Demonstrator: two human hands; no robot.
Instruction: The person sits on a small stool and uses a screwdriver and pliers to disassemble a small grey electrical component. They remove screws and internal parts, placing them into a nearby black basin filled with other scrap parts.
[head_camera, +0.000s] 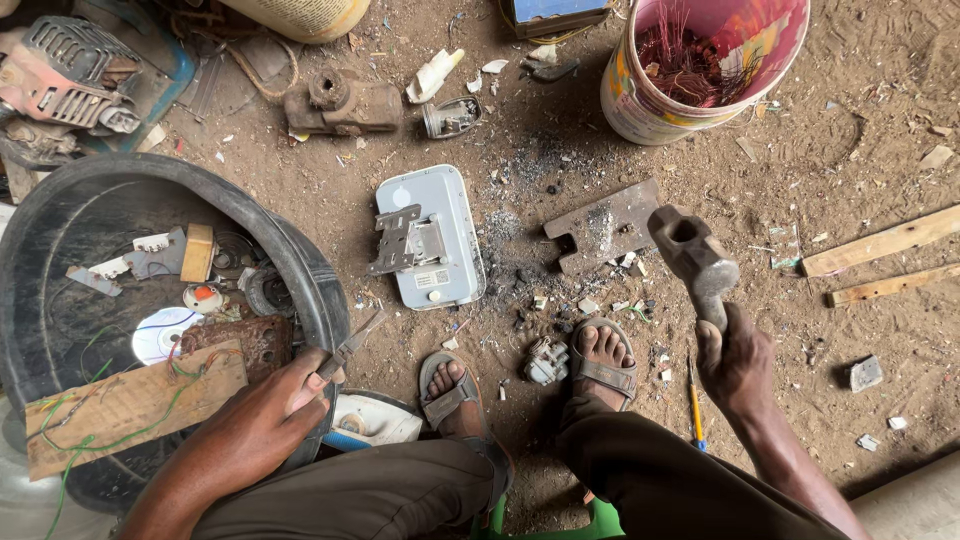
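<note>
- A grey rectangular casing (432, 240) is seen lying flat on the dirt at the centre of the frame; a small white label sits near its lower edge, and a grey metal bracket (405, 238) rests on top of it.
- A pink and white plastic bucket (640, 110) with a printed band is placed at the upper right; tangled reddish wire (690, 60) is held inside it.
- A yellowish printed container (300, 15) is cut off by the top edge at the upper left; a blue box (555, 12) is cut off at the top centre.
- A hammer (695, 262) is gripped by the right hand (735, 365) at right of centre; the fingers are clamped around the handle, and the heavy head is raised above a flat rusty metal plate (605, 225).
- A thin metal tool (352, 345) is pinched in the left hand (275, 410) at the lower left, over the rim of a black tub (315, 270); the tool's exact kind cannot be told.
- The two hands are kept well apart; the casing lies between them and higher in the frame, nearer the left hand.
- A small broken white part (547, 362) lies between two sandalled feet at the lower centre; a pencil (695, 405) lies just beside the right hand.
</note>
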